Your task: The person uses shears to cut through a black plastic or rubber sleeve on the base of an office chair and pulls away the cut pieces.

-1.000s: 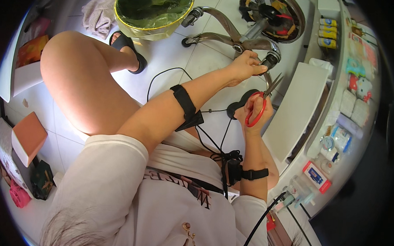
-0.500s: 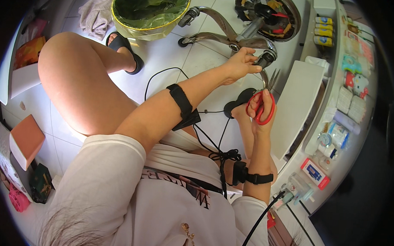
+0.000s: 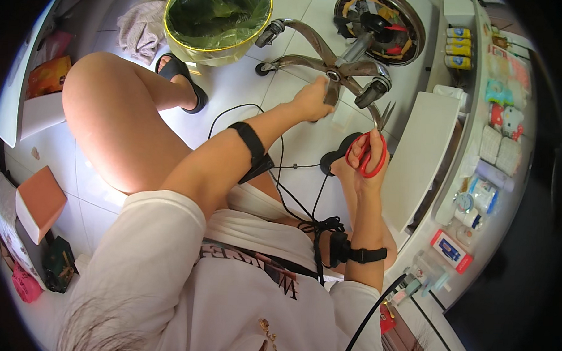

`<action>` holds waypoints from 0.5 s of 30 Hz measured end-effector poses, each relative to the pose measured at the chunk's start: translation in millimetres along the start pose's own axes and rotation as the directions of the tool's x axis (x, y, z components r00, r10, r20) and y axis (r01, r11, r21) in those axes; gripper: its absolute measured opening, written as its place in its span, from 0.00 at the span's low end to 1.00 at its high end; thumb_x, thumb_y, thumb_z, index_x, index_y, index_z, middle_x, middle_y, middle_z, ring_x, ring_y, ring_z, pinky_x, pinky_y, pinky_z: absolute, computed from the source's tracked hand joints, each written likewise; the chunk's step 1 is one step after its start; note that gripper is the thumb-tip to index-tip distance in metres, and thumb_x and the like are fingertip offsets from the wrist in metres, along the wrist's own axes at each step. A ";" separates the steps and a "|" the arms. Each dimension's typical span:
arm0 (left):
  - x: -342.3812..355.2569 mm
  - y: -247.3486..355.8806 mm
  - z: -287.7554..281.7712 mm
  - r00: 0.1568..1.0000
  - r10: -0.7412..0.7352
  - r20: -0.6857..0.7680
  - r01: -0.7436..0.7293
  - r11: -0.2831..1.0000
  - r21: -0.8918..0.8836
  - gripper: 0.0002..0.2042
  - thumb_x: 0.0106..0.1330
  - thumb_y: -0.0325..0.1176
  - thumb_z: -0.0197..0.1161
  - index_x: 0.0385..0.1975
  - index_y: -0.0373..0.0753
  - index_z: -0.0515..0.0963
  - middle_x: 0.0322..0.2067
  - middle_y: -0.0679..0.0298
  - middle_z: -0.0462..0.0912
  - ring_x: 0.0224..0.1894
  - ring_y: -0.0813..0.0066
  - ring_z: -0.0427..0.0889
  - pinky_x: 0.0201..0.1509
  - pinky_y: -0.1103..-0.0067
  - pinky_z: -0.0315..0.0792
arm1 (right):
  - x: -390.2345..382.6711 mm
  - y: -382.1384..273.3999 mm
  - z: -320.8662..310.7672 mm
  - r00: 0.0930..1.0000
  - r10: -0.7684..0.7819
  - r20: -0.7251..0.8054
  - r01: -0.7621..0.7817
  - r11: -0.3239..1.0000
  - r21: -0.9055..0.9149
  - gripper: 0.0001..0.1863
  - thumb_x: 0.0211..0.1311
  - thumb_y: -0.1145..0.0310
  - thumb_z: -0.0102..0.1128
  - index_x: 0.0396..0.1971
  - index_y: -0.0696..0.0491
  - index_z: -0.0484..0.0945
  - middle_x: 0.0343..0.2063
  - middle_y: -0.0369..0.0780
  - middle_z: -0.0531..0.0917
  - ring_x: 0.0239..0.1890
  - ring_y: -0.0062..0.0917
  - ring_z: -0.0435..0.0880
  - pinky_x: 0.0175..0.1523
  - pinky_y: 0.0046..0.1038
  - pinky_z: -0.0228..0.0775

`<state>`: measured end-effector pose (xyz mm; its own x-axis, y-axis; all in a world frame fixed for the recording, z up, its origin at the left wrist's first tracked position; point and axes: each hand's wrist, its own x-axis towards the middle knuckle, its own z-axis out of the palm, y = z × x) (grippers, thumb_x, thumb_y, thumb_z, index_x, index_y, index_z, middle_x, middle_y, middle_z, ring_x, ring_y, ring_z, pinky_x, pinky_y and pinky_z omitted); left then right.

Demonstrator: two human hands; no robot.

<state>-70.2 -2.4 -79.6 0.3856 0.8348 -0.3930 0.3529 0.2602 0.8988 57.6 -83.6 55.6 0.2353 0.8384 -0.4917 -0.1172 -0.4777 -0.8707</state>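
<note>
A chrome five-legged wheeled chair base (image 3: 350,67) lies tipped over, with its post toward a round chrome-rimmed piece (image 3: 412,41) with worn padding. My left hand (image 3: 311,101) reaches to the leg nearest me, fingers curled round it; its wheel end is hidden behind the hand. My right hand (image 3: 369,159) holds red-handled scissors (image 3: 386,119) upright, fingers through the loops, blades shut or nearly so, just below the right-hand wheel (image 3: 373,92). Black cables and straps (image 3: 254,143) run round my forearms.
A lined bin (image 3: 215,24) and crumpled cloth (image 3: 140,28) are at the top left. A white shelf unit (image 3: 427,153) with cans and packages lines the right side. My sandalled feet (image 3: 197,98) are on the tiles. Small boxes (image 3: 42,201) stand at the left.
My left hand has moved from the right-hand wheel down and left to the near leg. The scissors in my right hand have turned slightly upright and stay in my grip.
</note>
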 end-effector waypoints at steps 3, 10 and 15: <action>-10.6 16.8 -1.9 0.981 0.091 0.169 -0.020 0.925 -0.381 0.42 0.45 0.44 0.72 0.56 0.31 0.56 0.49 0.53 0.71 0.48 0.68 0.73 0.46 0.74 0.70 | -1.5 4.0 -2.0 1.000 -0.007 -0.016 0.008 1.000 0.023 0.20 0.62 0.56 0.48 0.18 0.56 0.66 0.11 0.36 0.66 0.09 0.18 0.62 0.14 0.18 0.50; 10.5 63.4 -8.1 0.968 -0.001 0.253 0.121 0.881 -0.457 0.39 0.48 0.45 0.71 0.53 0.28 0.58 0.42 0.57 0.72 0.44 0.76 0.72 0.43 0.80 0.69 | -2.6 0.4 -5.7 0.999 -0.038 -0.014 0.038 0.999 0.024 0.20 0.63 0.57 0.47 0.16 0.55 0.65 0.11 0.36 0.67 0.09 0.18 0.62 0.14 0.18 0.50; 10.9 38.6 3.2 0.948 0.315 -0.043 -0.294 0.816 -0.497 0.39 0.49 0.39 0.71 0.55 0.28 0.55 0.39 0.58 0.74 0.41 0.76 0.74 0.43 0.82 0.69 | 0.3 4.4 -10.8 1.000 -0.026 -0.017 0.027 0.999 0.041 0.20 0.63 0.57 0.47 0.16 0.55 0.66 0.11 0.35 0.67 0.09 0.18 0.63 0.14 0.18 0.51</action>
<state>-49.6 15.2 -49.9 0.4402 0.8942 -0.0813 -0.2492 0.2086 0.9457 67.5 -88.3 51.8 0.2548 0.8459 -0.4686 -0.1504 -0.4440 -0.8833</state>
